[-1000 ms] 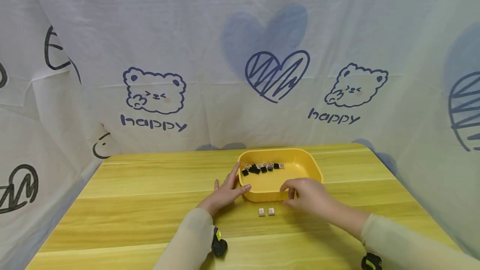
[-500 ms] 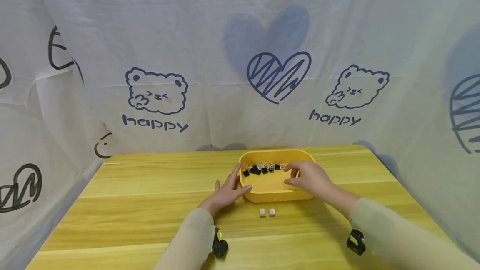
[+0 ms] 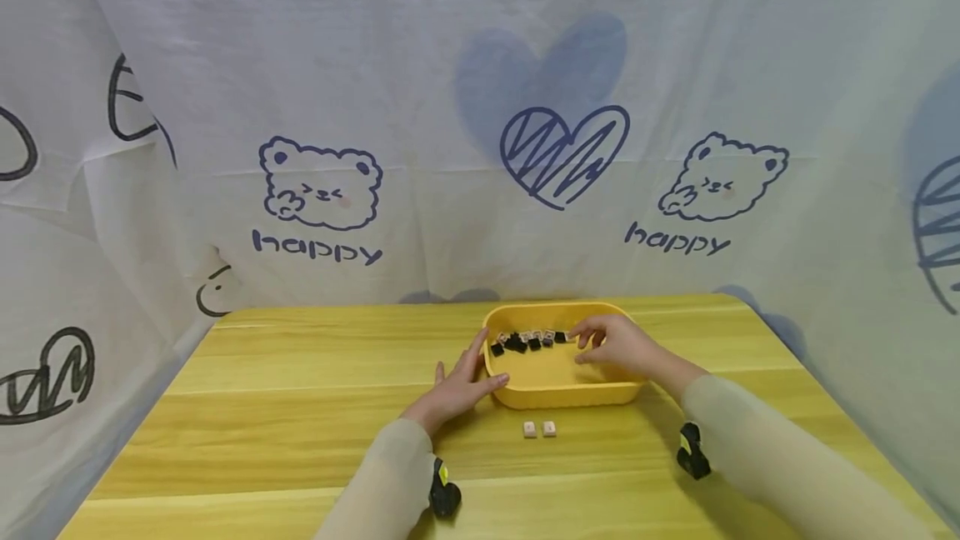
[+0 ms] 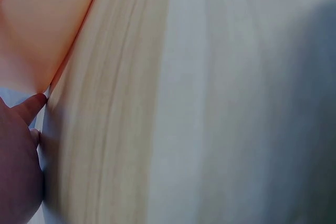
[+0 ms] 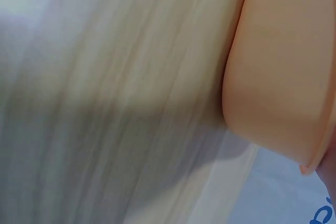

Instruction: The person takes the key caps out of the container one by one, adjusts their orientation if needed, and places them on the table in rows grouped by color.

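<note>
Keycaps [image 3: 528, 341], black ones and pale ones, lie in a loose row along the far side of the yellow tray [image 3: 558, 392], which sits on the wooden table [image 3: 300, 407] a little right of its middle. My right hand [image 3: 611, 343] is inside the tray at the right end of that row, fingers curled with the tips down at the last caps; whether I already pinch one I cannot tell from the head view. My left hand [image 3: 459, 386] lies flat and relaxed on the table against the tray's left wall, thumb at the near corner, fingers straight along the rim. Two pale keycaps [image 3: 540, 429] sit side by side on the bare wood just in front of the tray's near wall, apart from both hands. Wide bare table lies to the left and along the near edge; on the right the table edge is near my forearm, and the printed cloth backdrop [image 3: 450, 148] hangs just behind the tray's far side. The left wrist view shows what the head view does not: my thumb [image 4: 29, 108] touching the tray's outer wall [image 4: 42, 24] low down, with blurred wood beside it. The right wrist view shows only the tray's outer wall [image 5: 283, 77] and lip from outside, with no keycap in sight.
</note>
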Available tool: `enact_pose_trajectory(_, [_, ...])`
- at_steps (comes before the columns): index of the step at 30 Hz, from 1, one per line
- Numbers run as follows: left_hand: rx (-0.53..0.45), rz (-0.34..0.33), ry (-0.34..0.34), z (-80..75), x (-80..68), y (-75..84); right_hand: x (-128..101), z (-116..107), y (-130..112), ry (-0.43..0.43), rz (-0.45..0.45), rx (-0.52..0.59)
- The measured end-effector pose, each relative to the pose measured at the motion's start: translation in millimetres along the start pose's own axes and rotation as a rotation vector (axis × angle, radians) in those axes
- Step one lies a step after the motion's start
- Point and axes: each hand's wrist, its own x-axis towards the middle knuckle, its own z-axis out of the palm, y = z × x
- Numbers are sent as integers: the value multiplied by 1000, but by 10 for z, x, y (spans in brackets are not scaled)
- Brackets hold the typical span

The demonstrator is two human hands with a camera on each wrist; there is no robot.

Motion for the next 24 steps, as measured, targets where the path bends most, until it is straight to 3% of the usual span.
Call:
enact_pose_trajectory(8, [20, -11, 7, -3, 12, -4, 149, 29, 53, -17, 2, -88])
enact_pose_trajectory(24, [26, -22, 11, -1, 3, 23, 254, 166, 133, -71, 125, 5])
